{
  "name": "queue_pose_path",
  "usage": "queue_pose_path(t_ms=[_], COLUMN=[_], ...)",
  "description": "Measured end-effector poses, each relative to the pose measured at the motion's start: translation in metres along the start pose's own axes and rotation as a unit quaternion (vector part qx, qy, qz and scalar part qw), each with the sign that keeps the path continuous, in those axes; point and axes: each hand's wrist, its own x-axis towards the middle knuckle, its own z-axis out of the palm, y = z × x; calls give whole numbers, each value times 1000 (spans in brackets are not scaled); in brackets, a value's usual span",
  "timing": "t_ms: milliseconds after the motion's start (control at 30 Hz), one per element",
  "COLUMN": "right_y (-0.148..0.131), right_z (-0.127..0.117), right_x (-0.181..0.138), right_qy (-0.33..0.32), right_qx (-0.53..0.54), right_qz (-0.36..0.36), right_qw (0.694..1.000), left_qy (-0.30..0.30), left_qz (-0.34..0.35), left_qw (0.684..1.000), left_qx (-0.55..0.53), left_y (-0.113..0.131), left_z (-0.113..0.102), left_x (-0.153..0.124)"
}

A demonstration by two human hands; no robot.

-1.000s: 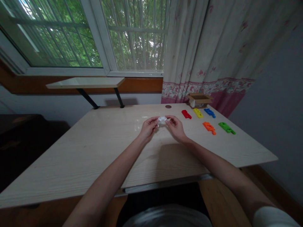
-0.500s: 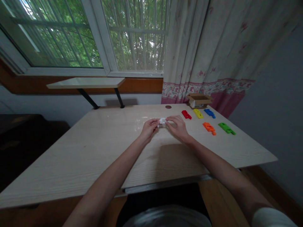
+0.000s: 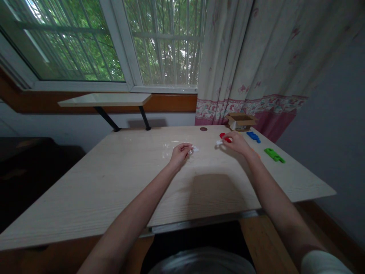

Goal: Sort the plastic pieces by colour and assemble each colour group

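Observation:
Over the middle of the table (image 3: pixel 137 167), my left hand (image 3: pixel 180 153) pinches a small white plastic piece (image 3: pixel 195 149) at its fingertips. Farther right, my right hand (image 3: pixel 237 142) holds another small white plastic piece (image 3: pixel 219 142) between thumb and fingers. Just behind those fingers lies a red plastic piece (image 3: pixel 221 135), partly covered by the hand. My right hand and forearm hide most of the yellow and orange pieces. The exact shape of the white pieces is too small to make out.
A blue piece (image 3: pixel 253 137) and a green piece (image 3: pixel 274 155) lie on the table's right side. An open cardboard box (image 3: pixel 242 122) stands at the back right by the curtain (image 3: pixel 228 76). A raised shelf (image 3: pixel 107 99) is at the back left.
The white item held between both hands has come apart into two pieces. My right hand has moved right with one, over the coloured pieces; my left hand has stayed put.

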Motion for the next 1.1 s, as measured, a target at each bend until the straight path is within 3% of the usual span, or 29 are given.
queue_pose_path(t_ms=[100, 267, 667, 1100], right_y=[34, 57, 58, 66], right_z=[-9, -9, -7, 5], right_x=[-6, -15, -20, -22], right_qy=[-119, -169, -240, -240], right_qx=[-50, -51, 18, 57], right_qz=[116, 187, 167, 140], right_qw=[985, 966, 956, 959], left_qy=[3, 2, 7, 22], left_qz=[-2, -1, 1, -1], left_qw=[1000, 1000, 1000, 999], left_qx=[-7, 0, 17, 31], left_y=[-3, -3, -3, -1], left_z=[-1, -3, -5, -6], left_x=[3, 5, 5, 5])
